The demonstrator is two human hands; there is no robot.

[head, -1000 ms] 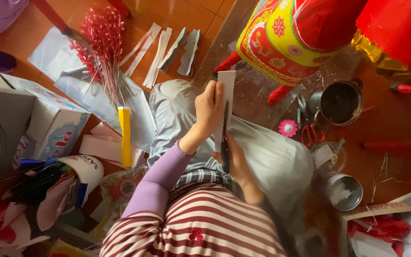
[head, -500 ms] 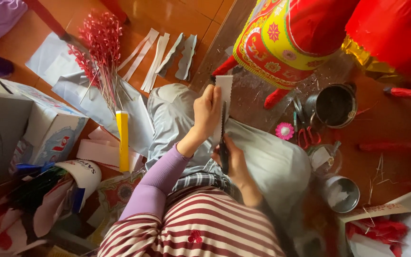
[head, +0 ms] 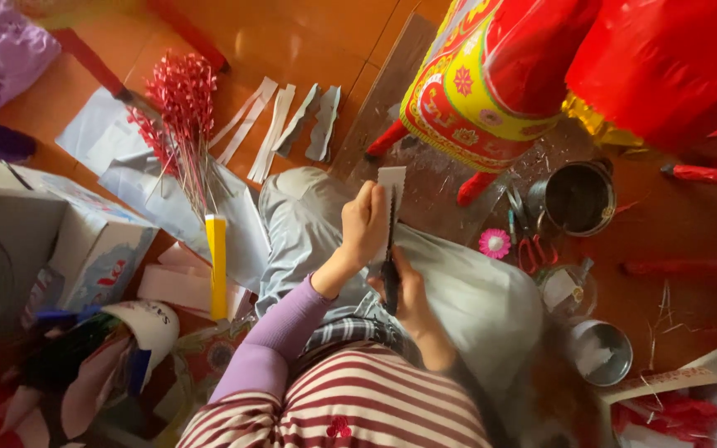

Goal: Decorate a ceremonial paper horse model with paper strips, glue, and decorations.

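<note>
Left hand (head: pixel 364 224) closed around a narrow strip of silver-grey paper (head: pixel 391 177), held upright over the lap. Right hand (head: pixel 411 290) wrapped round dark-handled scissors (head: pixel 391 249), blades along the strip's edge. Beyond the knees on the orange tiled floor (head: pixel 292 41): cut grey paper strips (head: pixel 280 124), a bunch of red tinsel sprigs on thin wires (head: pixel 178 99). Close on the right: a red-and-yellow decorated drum shape (head: pixel 475 91), a dark metal pot (head: pixel 576 197), a pink paper flower (head: pixel 495 243).

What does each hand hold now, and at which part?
Left hand grips the paper strip at its lower part; right hand holds the scissors by the handles.
</note>
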